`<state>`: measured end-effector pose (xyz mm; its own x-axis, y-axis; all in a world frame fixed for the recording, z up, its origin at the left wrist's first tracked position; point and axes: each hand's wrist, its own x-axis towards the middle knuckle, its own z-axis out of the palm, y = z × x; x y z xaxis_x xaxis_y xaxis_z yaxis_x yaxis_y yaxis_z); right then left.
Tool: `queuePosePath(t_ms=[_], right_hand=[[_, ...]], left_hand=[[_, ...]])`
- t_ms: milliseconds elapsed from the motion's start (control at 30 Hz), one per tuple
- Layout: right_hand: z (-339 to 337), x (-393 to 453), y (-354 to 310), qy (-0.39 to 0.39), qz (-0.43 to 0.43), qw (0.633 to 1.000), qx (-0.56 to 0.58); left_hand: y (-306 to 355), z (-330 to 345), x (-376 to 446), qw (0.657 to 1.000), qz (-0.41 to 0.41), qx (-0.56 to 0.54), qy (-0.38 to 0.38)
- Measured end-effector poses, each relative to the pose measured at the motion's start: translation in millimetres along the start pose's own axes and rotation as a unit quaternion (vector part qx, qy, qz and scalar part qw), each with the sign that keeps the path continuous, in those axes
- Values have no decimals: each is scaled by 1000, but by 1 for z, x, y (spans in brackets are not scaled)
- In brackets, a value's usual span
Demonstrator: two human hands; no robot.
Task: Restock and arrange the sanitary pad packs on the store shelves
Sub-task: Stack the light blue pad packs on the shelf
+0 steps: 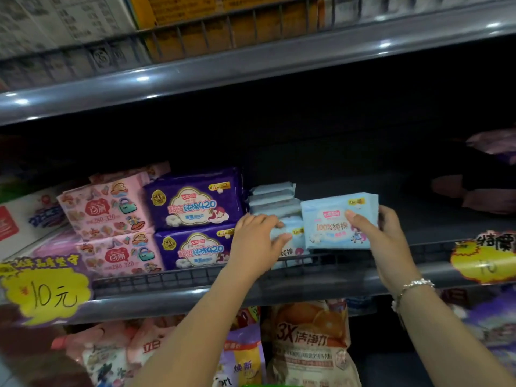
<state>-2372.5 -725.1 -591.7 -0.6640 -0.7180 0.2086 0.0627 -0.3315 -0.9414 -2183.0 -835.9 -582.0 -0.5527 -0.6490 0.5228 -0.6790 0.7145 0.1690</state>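
Note:
A light blue pad pack (333, 222) stands upright on the dark middle shelf (418, 219). My right hand (374, 236) grips it, thumb on its printed front and fingers round its right side. Just left of it, my left hand (255, 238) rests with straight fingers on another light blue pack (293, 244) at the shelf's front. Behind that one lies a stack of pale blue packs (272, 199). Further left, two purple packs (195, 219) sit stacked, and beside them two pink packs (109, 227).
A low wire rail (178, 277) runs along the shelf's front edge. Yellow price tags hang at the left (44, 294) and right (485, 258). To the right of the held pack the shelf floor is dark and bare. Bagged goods (310, 344) fill the shelf below.

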Motion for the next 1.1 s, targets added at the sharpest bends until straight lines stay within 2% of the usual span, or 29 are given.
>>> queuePosePath(t_ms=[100, 267, 333, 533, 600, 700, 767, 900, 1000, 1100], right_hand=[[2, 0, 1, 27, 2, 999, 28], [-2, 4, 0, 90, -9, 994, 66], [-4, 6, 0, 94, -3, 993, 75], [-11, 9, 2, 81, 5, 995, 61], [-14, 11, 0, 77, 6, 995, 57], [-17, 16, 0, 79, 0, 996, 39], [-17, 21, 1, 78, -10, 997, 16], [-11, 29, 7, 64, -22, 997, -23], [-9, 30, 11, 53, -18, 997, -45], [-8, 31, 11, 41, -10, 998, -48]], left_hand=[[19, -10, 27, 999, -18, 39, -11], [29, 13, 69, 971, -82, 65, -214], [24, 18, 71, 964, -62, 70, -248], [5, 8, 68, 962, 5, 83, -259], [12, 4, 77, 963, -9, 76, -259], [23, 9, 106, 974, -62, 17, -215], [22, 18, 124, 970, -75, 4, -230], [2, 37, 140, 949, -90, 71, -294], [-7, 40, 137, 944, -112, 84, -299], [-4, 41, 147, 949, -100, 90, -284]])
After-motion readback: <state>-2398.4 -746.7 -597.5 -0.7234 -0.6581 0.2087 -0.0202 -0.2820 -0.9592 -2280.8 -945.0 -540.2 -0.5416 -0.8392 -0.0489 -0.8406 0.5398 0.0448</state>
